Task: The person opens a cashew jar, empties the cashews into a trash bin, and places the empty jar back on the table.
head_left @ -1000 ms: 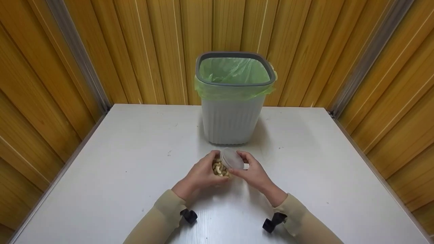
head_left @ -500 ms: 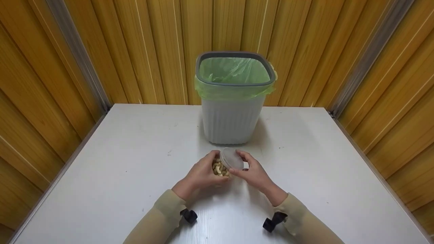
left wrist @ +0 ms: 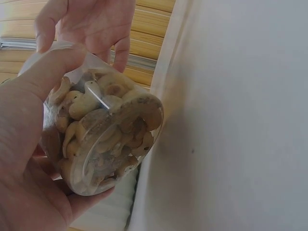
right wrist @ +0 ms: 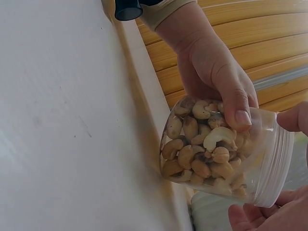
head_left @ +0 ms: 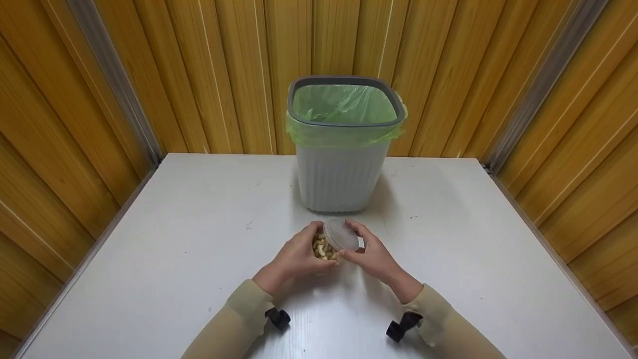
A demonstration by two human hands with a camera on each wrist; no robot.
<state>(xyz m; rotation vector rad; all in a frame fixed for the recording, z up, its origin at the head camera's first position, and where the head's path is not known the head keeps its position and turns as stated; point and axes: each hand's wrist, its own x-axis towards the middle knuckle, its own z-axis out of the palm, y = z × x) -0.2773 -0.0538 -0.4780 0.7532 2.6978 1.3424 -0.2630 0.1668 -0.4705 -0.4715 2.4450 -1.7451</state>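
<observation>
A clear plastic jar (head_left: 323,248) full of cashews is tilted over in front of the bin, its base towards the person. My left hand (head_left: 293,255) grips the jar's body, thumb on the near side and fingers round the far side. In the right wrist view, the ribbed translucent lid (right wrist: 275,166) sits on the jar's mouth. My right hand (head_left: 373,253) holds that lid by its rim, between thumb and fingers. Through the clear wall, the cashews (left wrist: 108,127) show packed against the base in the left wrist view. Part of the right hand's grip is hidden behind the lid.
A pale grey bin (head_left: 341,174) with a dark rim and a green liner bag (head_left: 344,135) stands just beyond the jar. The white table (head_left: 199,224) stretches to both sides. Wood-patterned walls (head_left: 239,75) enclose its back and sides.
The right hand's fingers have shifted slightly around the lid's rim. The left hand and the jar stay in the same place.
</observation>
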